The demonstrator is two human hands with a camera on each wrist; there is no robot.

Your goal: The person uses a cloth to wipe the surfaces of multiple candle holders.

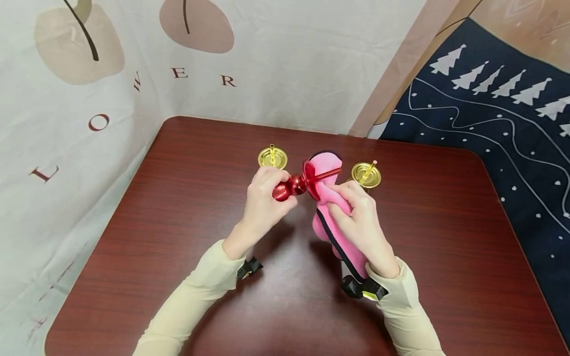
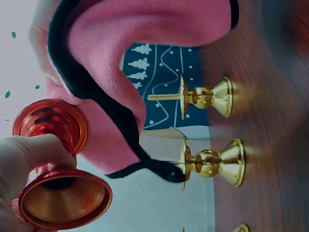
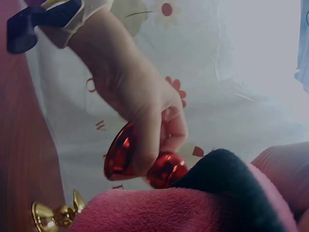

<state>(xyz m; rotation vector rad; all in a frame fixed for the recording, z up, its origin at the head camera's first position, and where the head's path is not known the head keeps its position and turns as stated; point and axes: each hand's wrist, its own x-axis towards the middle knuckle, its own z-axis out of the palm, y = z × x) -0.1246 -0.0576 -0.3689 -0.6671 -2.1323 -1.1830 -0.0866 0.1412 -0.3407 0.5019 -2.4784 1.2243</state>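
Note:
A shiny red metal candlestick [image 1: 297,185] is held on its side above the table, its dish and thin spike pointing right. My left hand [image 1: 267,195] grips it near the flared base; in the left wrist view the hollow underside of the candlestick [image 2: 67,198] shows. A pink cloth with black edging [image 1: 343,242] is pinched in my right hand [image 1: 360,217] and hangs down below it. The upper part of the cloth lies behind the dish and spike. In the right wrist view, the cloth [image 3: 145,212] covers the lower edge and hides part of the candlestick.
Two gold candlesticks stand upright toward the back of the table [image 1: 178,237], one on the left [image 1: 272,157] and one on the right [image 1: 366,174]. Part of another gold base [image 2: 243,228] enters the left wrist view. Printed curtains [image 1: 285,54] hang behind the table.

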